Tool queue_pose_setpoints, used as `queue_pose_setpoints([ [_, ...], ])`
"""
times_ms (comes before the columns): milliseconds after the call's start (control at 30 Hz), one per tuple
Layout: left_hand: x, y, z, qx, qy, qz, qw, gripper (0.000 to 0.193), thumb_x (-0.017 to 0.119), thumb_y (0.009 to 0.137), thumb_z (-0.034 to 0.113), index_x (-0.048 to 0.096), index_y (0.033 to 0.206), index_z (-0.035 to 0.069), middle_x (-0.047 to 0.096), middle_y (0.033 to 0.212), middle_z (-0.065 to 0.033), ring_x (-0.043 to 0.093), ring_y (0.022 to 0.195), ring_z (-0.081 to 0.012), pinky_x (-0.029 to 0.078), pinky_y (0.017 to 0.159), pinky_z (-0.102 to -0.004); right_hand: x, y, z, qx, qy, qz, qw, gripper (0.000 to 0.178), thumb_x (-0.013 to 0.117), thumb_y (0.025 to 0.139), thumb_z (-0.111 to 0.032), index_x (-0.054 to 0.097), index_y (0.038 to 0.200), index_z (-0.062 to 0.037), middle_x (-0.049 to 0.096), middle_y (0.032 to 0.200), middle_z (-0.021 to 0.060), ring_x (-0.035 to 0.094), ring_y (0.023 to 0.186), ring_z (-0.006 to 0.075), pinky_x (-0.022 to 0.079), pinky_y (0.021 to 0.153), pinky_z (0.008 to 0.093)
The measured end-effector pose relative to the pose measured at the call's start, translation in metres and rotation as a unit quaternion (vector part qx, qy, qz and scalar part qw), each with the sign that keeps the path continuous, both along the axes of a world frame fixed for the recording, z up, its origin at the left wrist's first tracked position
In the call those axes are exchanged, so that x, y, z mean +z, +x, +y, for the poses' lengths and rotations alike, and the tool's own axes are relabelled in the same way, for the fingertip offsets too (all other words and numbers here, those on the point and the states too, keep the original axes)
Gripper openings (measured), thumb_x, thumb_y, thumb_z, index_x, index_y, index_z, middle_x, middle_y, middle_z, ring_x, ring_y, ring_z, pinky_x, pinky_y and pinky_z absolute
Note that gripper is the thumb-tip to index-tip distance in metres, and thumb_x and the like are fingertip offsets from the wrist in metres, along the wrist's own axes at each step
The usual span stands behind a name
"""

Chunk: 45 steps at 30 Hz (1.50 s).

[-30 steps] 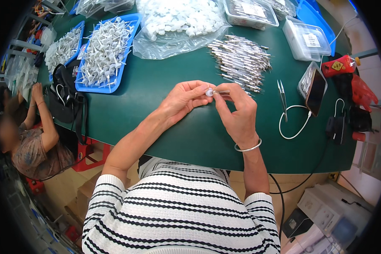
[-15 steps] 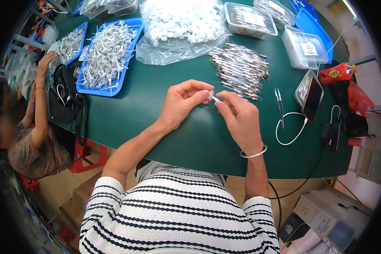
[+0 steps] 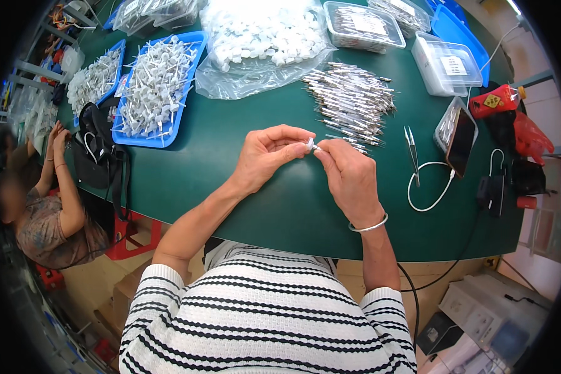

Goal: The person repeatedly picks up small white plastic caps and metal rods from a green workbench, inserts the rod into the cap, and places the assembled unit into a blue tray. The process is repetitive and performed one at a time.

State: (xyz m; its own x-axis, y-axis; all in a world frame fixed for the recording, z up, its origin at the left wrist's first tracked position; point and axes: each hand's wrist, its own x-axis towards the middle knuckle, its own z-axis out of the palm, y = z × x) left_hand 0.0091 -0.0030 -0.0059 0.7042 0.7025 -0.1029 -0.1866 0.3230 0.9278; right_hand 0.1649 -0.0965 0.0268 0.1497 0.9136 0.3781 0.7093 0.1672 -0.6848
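Over the near middle of the table, my left hand (image 3: pixel 265 156) is closed, pinching a small white plastic cap (image 3: pixel 310 143) between thumb and fingertips. From the other side, my right hand (image 3: pixel 350 177), with a bangle at its wrist, pinches the thin metal pin (image 3: pixel 317 148) that meets the cap. The pin's far end is hidden by my right fingers, and how deep it sits in the cap cannot be seen. Just beyond my right hand lies a heap of metal pins (image 3: pixel 352 103). Farther off, an open clear bag (image 3: pixel 237 84) holds many loose white caps.
Blue trays (image 3: pixel 184 118) of capped pins stand at the left, beside a black bag (image 3: pixel 93 149). Tweezers (image 3: pixel 412 156), a phone (image 3: pixel 460 146), a white cable (image 3: pixel 439 202) and clear boxes (image 3: pixel 445 65) lie to the right. A co-worker (image 3: pixel 59 215) sits at left.
My right hand has shifted slightly left, its fingers closer around the pin. At the left, the co-worker's raised hand has drawn back from the tray, and both their hands are now together.
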Motion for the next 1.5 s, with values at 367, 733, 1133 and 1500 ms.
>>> queue_pose_setpoints([
  [367,-0.004,-0.001,0.002,-0.026,-0.049,-0.032,0.998,0.017,0.065,0.087,0.006,0.061,0.101,-0.001,0.065,0.094,-0.0076,0.060,0.084,-0.0116,0.049,0.079,-0.0250,-0.002,0.003,-0.001,0.025,-0.005,0.024,0.999,0.009,0.063,0.085,-0.008,0.056,0.082,-0.0024,0.055,0.071,0.0110,0.057,0.059,0.0293,0.044,0.052,0.0366],
  [733,-0.005,0.000,-0.003,-0.013,-0.045,-0.047,0.998,0.018,0.066,0.085,0.005,0.060,0.101,-0.001,0.063,0.097,-0.0077,0.060,0.085,-0.0123,0.049,0.078,-0.0253,-0.008,-0.002,-0.002,0.004,0.007,-0.018,1.000,0.008,0.063,0.085,-0.007,0.057,0.082,-0.0026,0.057,0.071,0.0103,0.057,0.059,0.0284,0.044,0.050,0.0345],
  [1133,0.006,0.001,-0.011,0.019,0.090,-0.047,0.995,0.022,0.064,0.083,-0.007,0.059,0.105,-0.004,0.060,0.100,-0.0080,0.061,0.093,-0.0124,0.051,0.081,-0.0232,-0.019,0.005,-0.002,0.054,-0.046,0.262,0.963,0.008,0.060,0.088,-0.006,0.064,0.090,0.0008,0.061,0.068,0.0060,0.058,0.056,0.0115,0.047,0.052,0.0243],
  [1500,0.005,-0.001,-0.016,-0.020,0.106,-0.103,0.989,0.013,0.062,0.087,-0.001,0.064,0.100,-0.001,0.057,0.101,-0.0076,0.057,0.096,-0.0129,0.048,0.086,-0.0272,-0.017,-0.002,-0.010,0.026,-0.082,0.249,0.965,0.008,0.058,0.088,-0.002,0.063,0.084,0.0020,0.059,0.063,0.0048,0.054,0.053,0.0091,0.043,0.049,0.0224],
])
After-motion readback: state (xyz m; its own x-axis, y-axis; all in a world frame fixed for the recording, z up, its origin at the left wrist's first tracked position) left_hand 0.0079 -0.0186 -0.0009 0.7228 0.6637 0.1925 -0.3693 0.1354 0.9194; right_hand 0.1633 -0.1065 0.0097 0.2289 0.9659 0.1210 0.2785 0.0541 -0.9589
